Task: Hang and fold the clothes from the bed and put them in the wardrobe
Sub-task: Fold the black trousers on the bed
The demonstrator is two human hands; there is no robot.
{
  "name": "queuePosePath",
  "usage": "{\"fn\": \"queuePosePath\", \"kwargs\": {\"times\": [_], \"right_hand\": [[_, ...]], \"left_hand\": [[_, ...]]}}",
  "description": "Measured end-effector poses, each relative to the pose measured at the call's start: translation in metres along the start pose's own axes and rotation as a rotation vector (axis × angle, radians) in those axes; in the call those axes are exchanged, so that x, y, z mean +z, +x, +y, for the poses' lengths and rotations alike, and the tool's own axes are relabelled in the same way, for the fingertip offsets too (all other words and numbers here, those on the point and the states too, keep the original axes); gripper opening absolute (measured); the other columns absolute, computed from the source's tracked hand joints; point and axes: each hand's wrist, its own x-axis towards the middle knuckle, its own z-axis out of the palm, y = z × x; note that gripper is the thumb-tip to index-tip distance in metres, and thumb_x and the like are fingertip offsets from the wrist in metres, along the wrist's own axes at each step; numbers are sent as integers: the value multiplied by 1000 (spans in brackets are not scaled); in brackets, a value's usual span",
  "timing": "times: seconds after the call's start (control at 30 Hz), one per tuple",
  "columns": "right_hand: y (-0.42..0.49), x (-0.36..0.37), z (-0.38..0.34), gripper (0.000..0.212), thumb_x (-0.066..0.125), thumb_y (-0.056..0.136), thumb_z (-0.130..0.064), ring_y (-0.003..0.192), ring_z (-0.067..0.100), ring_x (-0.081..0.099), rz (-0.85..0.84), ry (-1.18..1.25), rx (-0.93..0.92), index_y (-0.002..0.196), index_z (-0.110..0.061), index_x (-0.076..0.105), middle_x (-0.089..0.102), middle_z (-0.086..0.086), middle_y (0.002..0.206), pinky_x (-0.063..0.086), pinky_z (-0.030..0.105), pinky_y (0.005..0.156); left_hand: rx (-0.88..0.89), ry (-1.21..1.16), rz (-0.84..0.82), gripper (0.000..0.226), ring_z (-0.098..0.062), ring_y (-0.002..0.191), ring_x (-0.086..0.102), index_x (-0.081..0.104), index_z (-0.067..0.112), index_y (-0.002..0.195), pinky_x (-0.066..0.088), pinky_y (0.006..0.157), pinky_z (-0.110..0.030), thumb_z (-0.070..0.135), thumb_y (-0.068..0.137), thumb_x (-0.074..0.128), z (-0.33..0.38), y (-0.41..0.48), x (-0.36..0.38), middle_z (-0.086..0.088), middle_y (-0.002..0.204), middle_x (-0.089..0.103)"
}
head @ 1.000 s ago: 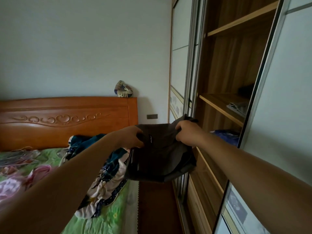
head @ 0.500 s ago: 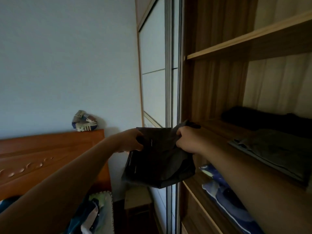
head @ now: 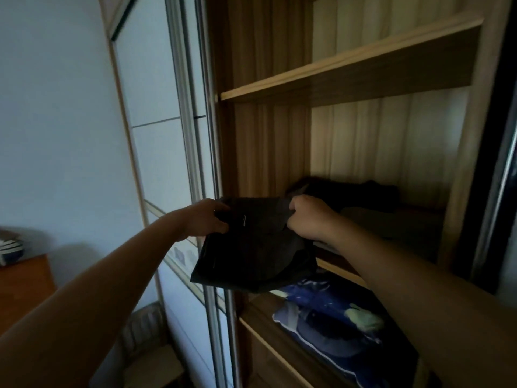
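Folded dark garment [head: 251, 247] held between both hands (top corners gripped).

The dark garment [head: 251, 247] is indistinct, perhaps shorts.

Matt dark cloth garment [head: 251, 253], grained wooden wardrobe shelves [head: 349, 65], smooth shiny metal door rails [head: 195, 135], glossy blue patterned fabric [head: 330, 320].
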Motion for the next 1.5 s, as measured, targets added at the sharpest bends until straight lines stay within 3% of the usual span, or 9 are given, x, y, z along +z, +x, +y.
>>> {"fn": "queuePosePath", "kwargs": {"times": [0.43,0.53,0.7,0.9,1.03,1.13,1.23,1.37,1.5], "right_hand": [[50,-73,61,11,51,87,-3,84,30,61,248,-163,422,82,-5,61,60,13,88,45,28,59],[43,-86,75,18,48,91,1,87,27,57,292,-200,558,98,1,65,59,14,97,34,24,51],[26,-98,94,33,45,98,-2,113,34,59,324,-246,765,127,4,60,59,20,130,42,27,77],[17,-85,110,38,42,104,-8,118,41,56,211,-364,920,139,4,47,50,24,138,54,39,73],[9,-44,134,45,50,102,-17,134,40,45,52,-543,1045,144,-2,45,43,23,148,42,44,110],[21,-48,139,64,54,100,-15,139,44,35,-5,-673,1141,155,-3,24,15,23,161,40,51,110],[37,-58,142,53,55,97,-20,129,41,45,177,-684,951,147,-8,42,30,21,152,48,51,101],[44,-37,167,75,30,97,-70,150,39,13,146,-578,904,157,-25,26,16,13,164,18,56,121],[43,-15,194,88,21,88,-84,152,35,-15,147,-432,987,160,-38,2,-11,10,168,-5,55,122]], "left_hand": [[296,-240,-310,58,-12,84,64,43,13,146,51,51,-15,10,93,66,66,189,30,-5,113,62],[384,-273,-348,53,-7,85,61,46,14,142,52,51,-14,9,93,66,93,215,47,3,104,60],[486,-288,-480,51,-11,101,62,51,17,136,56,83,-30,13,90,71,129,245,81,-1,118,60],[513,-337,-597,57,-13,111,57,51,21,136,52,82,-27,21,86,77,129,265,118,1,128,56],[570,-110,-673,72,-15,119,58,57,20,137,48,106,-35,51,76,79,103,271,155,-1,137,59],[635,-18,-564,64,-22,129,48,57,29,137,36,111,-29,61,82,67,106,277,150,-2,149,40],[709,11,-361,58,-32,140,33,46,25,146,30,114,-29,54,96,53,124,279,151,-10,156,22],[704,118,-360,67,-36,152,-1,24,26,157,10,124,-46,59,100,36,142,272,178,-15,166,3],[626,220,-421,75,-37,150,-16,6,29,159,-2,122,-46,68,98,27,142,273,212,-14,165,-13]]}}
